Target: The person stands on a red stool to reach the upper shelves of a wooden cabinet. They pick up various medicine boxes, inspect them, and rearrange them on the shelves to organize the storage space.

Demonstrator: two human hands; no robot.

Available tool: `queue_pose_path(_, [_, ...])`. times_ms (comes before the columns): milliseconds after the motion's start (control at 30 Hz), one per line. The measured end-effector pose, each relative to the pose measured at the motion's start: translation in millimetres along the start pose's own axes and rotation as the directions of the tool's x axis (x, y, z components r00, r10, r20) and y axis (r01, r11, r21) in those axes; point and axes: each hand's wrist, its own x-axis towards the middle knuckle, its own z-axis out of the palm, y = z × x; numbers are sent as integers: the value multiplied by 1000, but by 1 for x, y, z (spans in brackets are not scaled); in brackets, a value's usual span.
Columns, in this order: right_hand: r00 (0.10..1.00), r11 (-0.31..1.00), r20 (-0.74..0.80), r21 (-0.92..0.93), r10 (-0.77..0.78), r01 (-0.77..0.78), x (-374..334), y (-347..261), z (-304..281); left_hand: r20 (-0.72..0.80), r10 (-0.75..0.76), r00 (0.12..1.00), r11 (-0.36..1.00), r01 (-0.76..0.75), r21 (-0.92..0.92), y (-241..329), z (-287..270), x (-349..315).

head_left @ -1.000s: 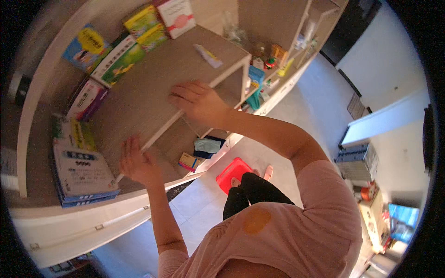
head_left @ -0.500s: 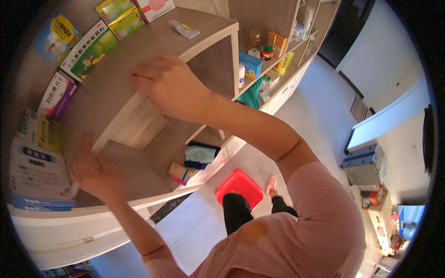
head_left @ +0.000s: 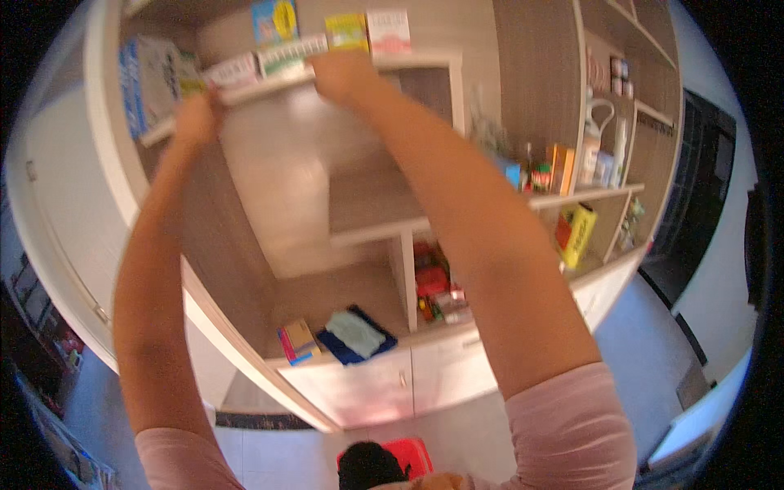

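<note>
Both arms reach up to the front edge of a high wooden shelf [head_left: 265, 85]. My left hand [head_left: 198, 119] is at the edge's left part, beside a large white-and-blue carton [head_left: 157, 77]; its fingers are smeared. Farther right, my right hand [head_left: 347, 75] is closed at the same edge; what its fingers hold, if anything, is hidden. Between the hands stand a white-and-purple box [head_left: 232, 71] and a white-and-green box [head_left: 292, 55]. Behind are a blue-and-yellow packet [head_left: 275, 21], a yellow-green box [head_left: 348, 31] and a white-and-red box [head_left: 389, 31].
A red stool [head_left: 414, 457] shows below, beside my dark trouser leg. In the lower compartment lie a dark blue cloth item [head_left: 357, 336] and a small box [head_left: 298, 341]. Shelves at right hold bottles, orange boxes [head_left: 561, 169] and a yellow box [head_left: 580, 236].
My view has dropped and tilted up, so the shelf top is now seen from near its edge. Both arms are stretched higher, and my left hand has shifted to the shelf's front edge.
</note>
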Motion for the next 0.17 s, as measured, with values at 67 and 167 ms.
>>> queue_pose_path(67, [993,1000,119,5,8,-8,-10,-7,-26,-57,36,998,992,-29,120,28,-20,-28])
queue_pose_path(167, [982,963,-118,212,-145,167,-29,-2,-46,-148,126,981,992,-129,-11,44,-53,-67])
